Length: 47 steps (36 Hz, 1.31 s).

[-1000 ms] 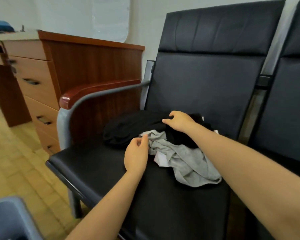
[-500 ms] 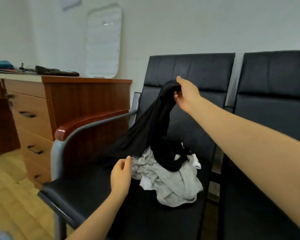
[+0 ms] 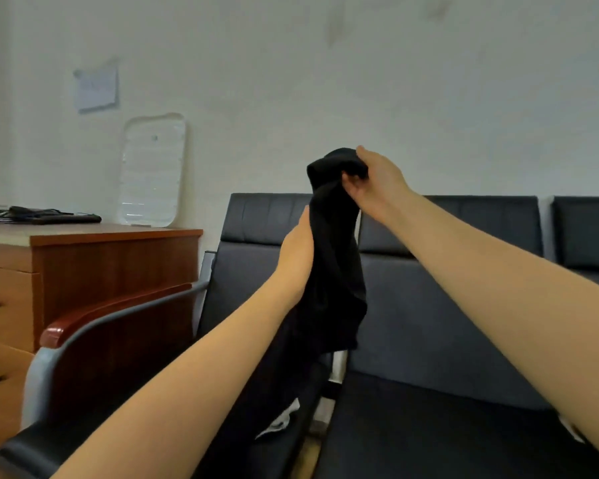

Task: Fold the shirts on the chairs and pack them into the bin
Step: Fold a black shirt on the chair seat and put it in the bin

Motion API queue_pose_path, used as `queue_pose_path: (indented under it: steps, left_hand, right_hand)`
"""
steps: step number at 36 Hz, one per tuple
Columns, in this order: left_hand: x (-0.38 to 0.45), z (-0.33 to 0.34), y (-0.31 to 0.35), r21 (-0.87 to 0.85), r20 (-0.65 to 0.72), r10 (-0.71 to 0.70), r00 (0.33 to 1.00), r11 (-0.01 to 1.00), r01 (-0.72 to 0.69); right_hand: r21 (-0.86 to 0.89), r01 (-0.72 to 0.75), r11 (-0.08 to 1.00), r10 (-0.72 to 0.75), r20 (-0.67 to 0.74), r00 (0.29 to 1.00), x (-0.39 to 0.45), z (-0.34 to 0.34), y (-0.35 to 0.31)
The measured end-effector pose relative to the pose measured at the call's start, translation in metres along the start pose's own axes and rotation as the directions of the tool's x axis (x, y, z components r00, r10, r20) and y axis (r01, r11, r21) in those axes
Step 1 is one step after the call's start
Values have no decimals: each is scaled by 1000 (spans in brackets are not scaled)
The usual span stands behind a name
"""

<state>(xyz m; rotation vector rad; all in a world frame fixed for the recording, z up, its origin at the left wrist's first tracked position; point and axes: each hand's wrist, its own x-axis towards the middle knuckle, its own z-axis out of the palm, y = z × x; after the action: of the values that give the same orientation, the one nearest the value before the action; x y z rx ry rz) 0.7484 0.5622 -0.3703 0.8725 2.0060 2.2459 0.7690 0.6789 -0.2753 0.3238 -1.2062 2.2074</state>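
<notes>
A black shirt (image 3: pixel 336 271) hangs in the air in front of the black chairs, bunched at its top. My right hand (image 3: pixel 374 183) grips that bunched top, fingers curled round the cloth. Lower down, my left hand (image 3: pixel 296 257) holds the shirt's left side; its fingers are hidden behind the cloth. A small patch of the grey shirt (image 3: pixel 281 421) shows on the left chair's seat (image 3: pixel 274 454), mostly hidden by the black shirt and my left arm. The bin is out of view.
Three black chairs stand in a row against the white wall; the middle seat (image 3: pixel 429 430) is bare. A red-brown armrest (image 3: pixel 118 316) bounds the left chair. A wooden drawer desk (image 3: pixel 83 278) stands at the left with dark items on top.
My right hand has lifted the black shirt well above the seat. My left hand left the grey shirt and rose to take the black shirt's side. My view has tilted upward.
</notes>
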Motion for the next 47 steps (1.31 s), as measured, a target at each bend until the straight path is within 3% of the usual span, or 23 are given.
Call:
queue_pose_path:
  steps: [6,9,13,19,26,30,35,38,40,42,44,45,47]
  left_hand:
    - [-42,80,17,-192,186,-88,979,974,124]
    - [-55,116,16,-320,231,-125,965,927,196]
    - [-68,148,-2,-445,272,-219,937,835,324]
    - [-77,174,-47,-496,351,-326,878,731,470]
    - [-57,177,-120,-436,354,-441,825,703,562]
    - [-39,167,-162,-365,297,-525,798,710,603]
    - [-22,145,-220,-286,203,-616,761,706,648]
    - [-11,131,-258,-201,108,-657,746,721,664]
    - [-8,122,-281,-42,16,-673,740,739,673]
    - [-9,116,-300,223,-111,-596,795,765,604]
    - [-16,113,-304,534,-166,-410,897,727,432]
    - [-20,113,-300,635,-135,-295,946,707,311]
    - [-27,116,-292,677,-12,-68,998,733,58]
  right_hand:
    - [-2,29,1000,-29,-64,998,-39,-64,-68]
    - [-168,24,985,-35,-63,997,-57,-100,-97]
    - [-387,-5,922,-87,-219,972,-80,-151,-124]
    - [-739,-211,640,-145,-386,911,-114,-219,-129]
    - [-871,-318,375,-118,-385,915,-131,-280,-81]
    - [-847,-370,382,-32,-413,910,-135,-313,-39]
    - [-681,-462,568,136,-476,869,-137,-337,15]
    - [-663,-494,562,181,-485,856,-143,-346,39]
    - [-665,-520,536,200,-499,843,-147,-355,49]
    - [-697,-535,478,197,-508,838,-152,-365,56]
    - [-758,-533,376,161,-513,843,-159,-376,60]
    - [-780,-533,328,147,-515,845,-163,-382,62]
    - [-800,-550,242,149,-529,835,-173,-398,71]
